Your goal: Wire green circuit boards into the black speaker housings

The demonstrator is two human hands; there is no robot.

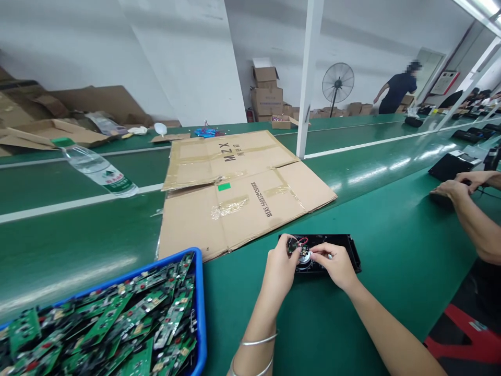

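Observation:
A black rectangular housing (344,245) lies on the green work surface in front of me, its inner side up. Over its left part, my left hand (282,261) pinches a small circuit board (291,244) with a red wire beside it. My right hand (332,261) has thumb and forefinger closed at the right edge of a round silvery part (304,257) in the housing; whatever lies between those fingertips is too small to make out. Both hands are close together above the housing.
A blue bin (201,313) full of green circuit boards stands at lower left. Flattened cardboard (242,193) lies beyond my hands. A water bottle (97,169) is at the left. On the right, another person's hands (456,187) work on a black part. A fan (338,83) stands behind.

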